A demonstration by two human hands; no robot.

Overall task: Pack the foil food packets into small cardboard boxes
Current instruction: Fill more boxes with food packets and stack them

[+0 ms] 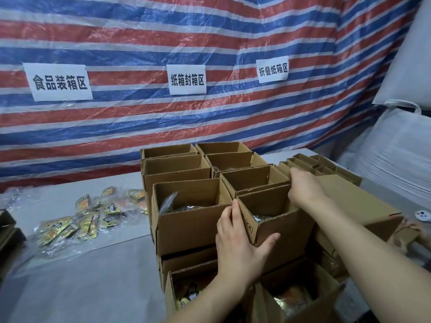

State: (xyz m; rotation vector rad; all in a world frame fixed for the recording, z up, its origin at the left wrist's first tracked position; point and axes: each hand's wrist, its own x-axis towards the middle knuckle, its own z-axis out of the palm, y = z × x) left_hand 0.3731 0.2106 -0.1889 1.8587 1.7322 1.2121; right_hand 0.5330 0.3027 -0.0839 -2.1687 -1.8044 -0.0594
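Both hands are on one small open box (pixel 277 220), part of the stack of boxes (pixel 210 183) at the middle of the worktop (pixel 93 276). The left hand (pixel 238 236) clasps the box's near left corner, fingers laid up along the side wall and thumb spread across the front. The right hand (pixel 303 190) reaches over to the far right edge, at about one o'clock from the left hand; its fingers curl over the top there, though whether they grip this box's flap or the neighbour's I cannot tell.

A glint of foil shows inside the box, so it seems already loaded. The step in hand looks like settling or shifting a filled box within the stack, not filling it. The next move probably calls for a level, two-handed lift or slide, because the flaps stand open and the boxes sit tightly against one another; tipping it could spill the contents or drag a neighbour along.

The loose foil packets (pixel 81 220) lie in a scattered heap at nine o'clock from the stack, well apart from both hands. They are flat, shiny pouches printed in gold, orange and black, resting on crinkled clear plastic film (pixel 46 250).

The boxes are plain brown corrugated card with wavy cut edges, square-mouthed and thin-walled. More packets show in the two open boxes nearest the camera (pixel 291 297). The worktop is smooth, matt grey. Behind it hangs a red, white and blue striped woven tarpaulin (pixel 140 31) bearing three white paper signs (pixel 186 79).
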